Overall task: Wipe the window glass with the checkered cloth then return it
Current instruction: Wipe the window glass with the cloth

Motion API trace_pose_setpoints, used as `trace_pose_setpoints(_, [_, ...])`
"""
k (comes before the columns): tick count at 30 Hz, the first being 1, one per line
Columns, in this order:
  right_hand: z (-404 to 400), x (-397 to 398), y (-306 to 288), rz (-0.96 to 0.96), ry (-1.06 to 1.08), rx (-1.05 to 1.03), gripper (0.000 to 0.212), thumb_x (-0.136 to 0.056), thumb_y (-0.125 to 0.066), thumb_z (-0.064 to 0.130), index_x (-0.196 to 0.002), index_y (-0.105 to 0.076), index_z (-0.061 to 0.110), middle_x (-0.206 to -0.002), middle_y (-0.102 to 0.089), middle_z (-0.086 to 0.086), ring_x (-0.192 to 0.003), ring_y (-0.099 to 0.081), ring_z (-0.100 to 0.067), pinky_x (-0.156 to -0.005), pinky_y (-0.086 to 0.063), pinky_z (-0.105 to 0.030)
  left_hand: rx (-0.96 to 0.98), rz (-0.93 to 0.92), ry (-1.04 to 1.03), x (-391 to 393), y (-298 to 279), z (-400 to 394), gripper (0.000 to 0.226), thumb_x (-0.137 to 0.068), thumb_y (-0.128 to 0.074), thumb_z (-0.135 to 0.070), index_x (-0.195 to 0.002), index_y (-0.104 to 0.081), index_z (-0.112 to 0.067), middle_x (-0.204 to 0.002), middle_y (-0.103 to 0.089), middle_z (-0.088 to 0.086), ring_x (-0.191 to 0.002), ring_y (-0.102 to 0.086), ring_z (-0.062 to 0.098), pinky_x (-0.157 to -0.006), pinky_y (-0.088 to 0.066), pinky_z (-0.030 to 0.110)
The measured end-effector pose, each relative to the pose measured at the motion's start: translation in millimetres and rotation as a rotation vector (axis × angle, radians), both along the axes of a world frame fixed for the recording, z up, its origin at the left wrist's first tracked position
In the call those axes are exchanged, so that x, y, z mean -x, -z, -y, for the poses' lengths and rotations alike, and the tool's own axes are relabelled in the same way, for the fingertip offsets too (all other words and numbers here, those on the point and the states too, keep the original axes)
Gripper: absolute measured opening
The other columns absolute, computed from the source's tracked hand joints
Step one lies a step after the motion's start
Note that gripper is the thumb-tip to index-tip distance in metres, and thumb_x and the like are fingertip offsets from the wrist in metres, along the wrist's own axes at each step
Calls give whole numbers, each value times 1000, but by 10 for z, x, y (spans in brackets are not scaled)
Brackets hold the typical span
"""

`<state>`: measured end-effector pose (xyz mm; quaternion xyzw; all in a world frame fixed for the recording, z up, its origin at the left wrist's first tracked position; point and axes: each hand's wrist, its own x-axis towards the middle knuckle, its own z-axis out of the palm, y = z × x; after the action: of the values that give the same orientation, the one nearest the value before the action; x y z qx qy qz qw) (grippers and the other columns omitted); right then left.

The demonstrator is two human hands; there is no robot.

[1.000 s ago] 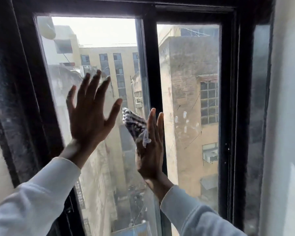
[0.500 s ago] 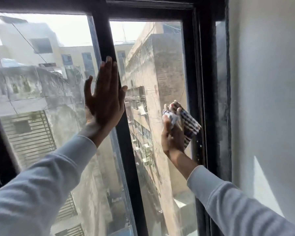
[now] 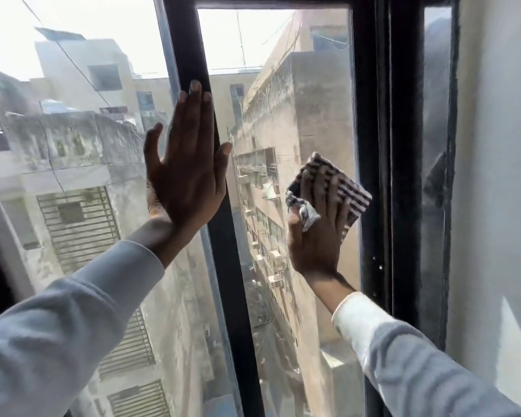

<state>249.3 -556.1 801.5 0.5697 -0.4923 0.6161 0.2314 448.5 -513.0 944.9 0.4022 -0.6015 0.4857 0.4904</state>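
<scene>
- Head view, the only one given: a black-framed window is seen from close in, with a black vertical centre bar [image 3: 214, 236] dividing a left pane from a right pane of clear, dusty window glass [image 3: 313, 94].
- The right hand [image 3: 319, 233] is pressed flat against the right pane, its fingers spread over a folded black-and-white checkered cloth [image 3: 342, 191]; the cloth is thus held between palm and glass, with one loose corner bunched out by the thumb.
- The cloth is placed at mid-height of the right pane, close beside the black right-hand frame upright [image 3: 373, 176]; whether it touches that upright cannot be told.
- The left hand [image 3: 187, 173] is held wide and flat with nothing in it, laid over the centre bar and the edge of the left pane, apparently as a brace.
- Both arms are covered by pale grey long sleeves [image 3: 73, 326]; a white plastered wall [image 3: 500, 206] is seen to the right of the frame.
- The wiping step is judged to be under way, not finished: a grey haze is visible on the left pane and low on the right pane, so much of the glass appears unwiped.
- The upper and lower parts of the right pane, and probably the left pane, are judged to be left.
- The return of the cloth is not yet done; the place meant for it is not shown.
</scene>
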Motion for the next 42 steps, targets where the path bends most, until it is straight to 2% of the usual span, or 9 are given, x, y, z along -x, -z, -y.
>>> trace_pose_setpoints(4, [-157,-328,791,-340,-37,-70,70,-105,-41,45,-171,-30,24,-182,-8,1,-170,1,-27,-130,-15,-69,44,6,-142,-2,30,-50,65,-119,-28,-43,-178,-21,-16,-186,-20,1,-173,-19,16,-132,-5,39])
trace_pose_setpoints(8, [-51,-144,-120,-585,13,53,72,-103,-50,45,-170,-29,29,-181,-23,-1,-169,-15,-32,-130,-16,-67,44,21,-190,-14,25,-28,65,-119,-23,-44,-178,-19,-17,-187,-18,1,-173,-17,16,-131,0,36])
trace_pose_setpoints(15, [-118,-216,368,237,128,-109,69,-110,-21,51,-173,-17,23,-180,-23,-9,-167,-18,-36,-128,-22,-70,22,25,-186,-22,14,-92,66,-119,-23,-44,-178,-20,-15,-186,-20,4,-173,-19,18,-128,-1,36])
trace_pose_setpoints(18, [-276,-572,805,-18,31,-176,73,-106,-33,49,-173,-18,22,-182,-11,-4,-168,-11,-36,-132,-8,-69,-7,14,-206,-6,18,-110,66,-119,-19,-46,-179,-14,-18,-187,-14,1,-174,-13,15,-127,-3,38])
trace_pose_setpoints(23, [-52,-211,-430,-437,28,52,63,-108,-38,46,-168,-37,27,-180,-26,-1,-169,-16,-31,-132,-12,-63,-37,51,-204,-53,28,-145,67,-120,-17,-46,-179,-8,-16,-188,-7,2,-174,-9,16,-126,-5,41])
trace_pose_setpoints(29, [-104,-199,0,264,208,-125,72,-108,-18,52,-171,-26,17,-179,-28,-11,-166,-25,-38,-128,-26,-67,-39,27,-188,-34,23,-159,67,-120,-20,-46,-179,-9,-17,-188,-9,0,-174,-10,14,-127,-4,40])
trace_pose_setpoints(33, [-364,-681,535,-43,63,-206,73,-104,-33,46,-172,-25,19,-180,-24,-11,-166,-21,-41,-129,-19,-72,-44,6,-175,-10,28,-147,67,-120,-21,-46,-179,-10,-18,-188,-10,-1,-174,-12,14,-126,-5,40])
trace_pose_setpoints(37, [-72,-311,-381,-311,15,-9,62,-107,-41,41,-167,-40,26,-179,-28,-3,-168,-19,-34,-130,-17,-68,-55,20,-175,-44,25,-136,67,-120,-21,-46,-179,-9,-18,-188,-8,0,-174,-10,15,-126,-7,41])
trace_pose_setpoints(42, [-27,69,-718,27,52,-30,58,-106,-34,39,-158,-53,19,-175,-35,-12,-165,-27,-39,-132,-16,-67,-99,18,-165,-52,17,-159,67,-120,-22,-46,-180,-8,-19,-188,-7,-1,-174,-10,15,-127,-10,44])
